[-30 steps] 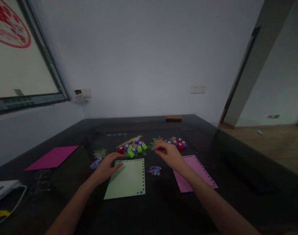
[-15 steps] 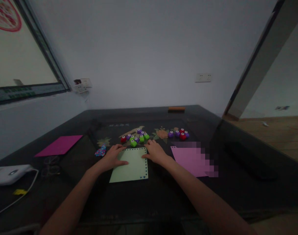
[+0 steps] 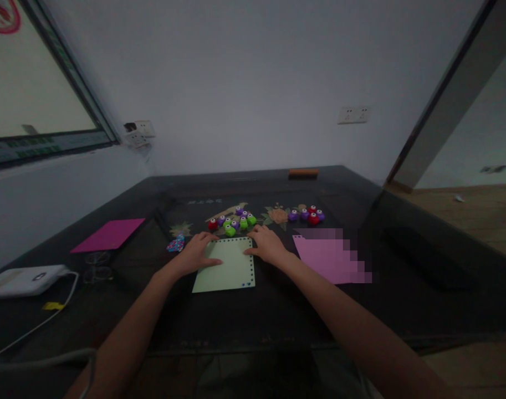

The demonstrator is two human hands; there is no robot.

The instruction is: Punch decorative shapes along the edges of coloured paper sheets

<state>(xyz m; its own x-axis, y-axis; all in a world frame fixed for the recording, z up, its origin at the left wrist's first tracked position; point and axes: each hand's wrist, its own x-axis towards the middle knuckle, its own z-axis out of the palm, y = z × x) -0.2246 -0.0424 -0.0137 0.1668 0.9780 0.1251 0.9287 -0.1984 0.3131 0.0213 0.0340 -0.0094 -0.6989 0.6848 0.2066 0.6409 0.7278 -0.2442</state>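
Note:
A pale green sheet of paper (image 3: 225, 271) lies flat on the dark tabletop. Small dark marks like holes line its top and right edges, with a few tiny blue shapes at the lower right corner. My left hand (image 3: 198, 254) rests on its upper left corner, fingers spread and thumb stretched over the sheet. At the upper right corner lies my right hand (image 3: 268, 245), also spread, its thumb on the right edge. Just beyond the sheet sits a cluster of small green, purple and red round gadgets (image 3: 230, 229), each topped with a white eye-like spot.
Right of my hands is a pink sheet (image 3: 325, 263), partly pixelated. More purple and red gadgets (image 3: 313, 218) stand behind it. Leftward are a small blue-and-pink patterned piece (image 3: 177, 243), a magenta sheet (image 3: 109, 234), clear glasses-like frames (image 3: 97, 270) and a white corded device (image 3: 26, 281).
The whole view has tilted down slightly, so the table appears higher in the picture. Both hands keep their places on the green paper.

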